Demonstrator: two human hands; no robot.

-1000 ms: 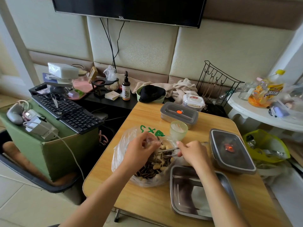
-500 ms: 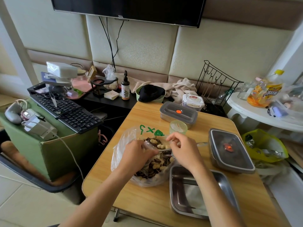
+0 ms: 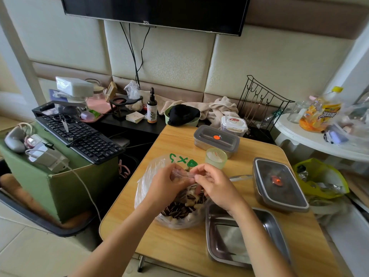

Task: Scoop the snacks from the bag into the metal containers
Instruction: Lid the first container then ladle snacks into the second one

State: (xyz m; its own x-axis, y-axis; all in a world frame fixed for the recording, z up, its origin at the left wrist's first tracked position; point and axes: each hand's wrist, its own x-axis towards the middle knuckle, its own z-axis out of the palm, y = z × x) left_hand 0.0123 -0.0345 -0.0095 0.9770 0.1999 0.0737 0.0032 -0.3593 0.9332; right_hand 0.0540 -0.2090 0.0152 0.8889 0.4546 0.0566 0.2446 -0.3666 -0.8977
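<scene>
**Bag rim pinched by both hands above the snacks**

Head view: A clear plastic bag point(image 3: 145, 188) with green marks on its far side is seen on the wooden tabletop point(image 3: 179, 246), toward the left edge. Its mouth is held open. The snacks point(image 3: 179, 209), dark striped sunflower seeds mixed with pale pieces, are all seen inside the bag.

The bag's rim is pinched by the left hand point(image 3: 167, 184), with the fingers curled over the thin plastic. The same rim is pinched between thumb and forefinger of the right hand point(image 3: 217, 186), so both hands are closed on the bag and almost touch above it. A metal spoon handle point(image 3: 240, 177) is seen jutting from under the right hand toward the right edge. Whether it is clamped by the lower fingers cannot be told.

An open metal container point(image 3: 273, 224) is placed at the near edge, just beside the bag, and no snacks are seen in it. A lidded metal container point(image 3: 279, 196) is set along the right edge. A second lidded container point(image 3: 211, 134) is set near the far edge, with a pale green cup point(image 3: 216, 158) just in front of it.
</scene>
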